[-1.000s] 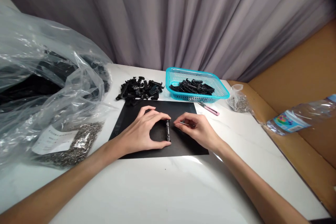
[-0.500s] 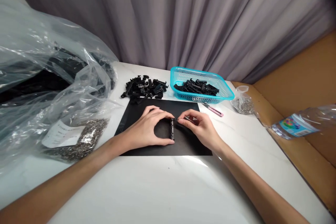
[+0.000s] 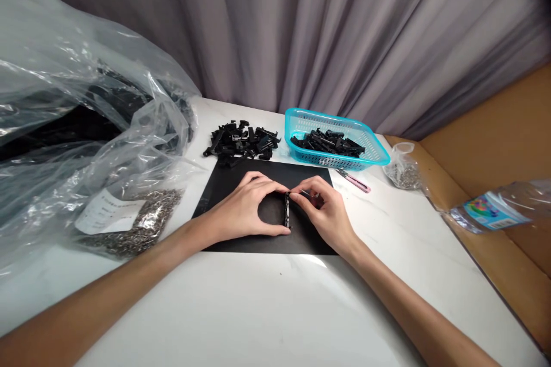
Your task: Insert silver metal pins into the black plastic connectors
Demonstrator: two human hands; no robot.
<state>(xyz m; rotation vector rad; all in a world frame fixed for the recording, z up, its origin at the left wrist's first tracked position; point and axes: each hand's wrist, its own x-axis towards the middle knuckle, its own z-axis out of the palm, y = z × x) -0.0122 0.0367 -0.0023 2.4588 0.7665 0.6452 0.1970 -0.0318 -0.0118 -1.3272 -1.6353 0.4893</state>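
Note:
Over the black mat [image 3: 241,243], my left hand [image 3: 245,209] grips a narrow black plastic part [image 3: 287,212] by its two ends, thumb at the near end and fingers at the far one. The part's long slotted side faces right, with shiny spots along it. My right hand [image 3: 325,203] is closed, its thumb and forefinger pinched at the part's far end. Small shiny metal pieces [image 3: 316,195] show in its curled fingers; their exact kind is too small to tell. Whatever sits right at the fingertips is hidden.
Behind the mat lies a pile of black plastic parts [image 3: 241,143]. A blue basket [image 3: 381,156] holds more of them. Near it are a pink-handled cutter [image 3: 357,182] and a bag of metal bits [image 3: 404,175]. Left: a labelled bag of metal pieces [image 3: 161,215]. Right: a plastic bottle [image 3: 491,206].
My right hand has moved left, closing the small gap, and its fingertips now meet the far end of the black part. My left hand keeps its grip. The view has shifted slightly.

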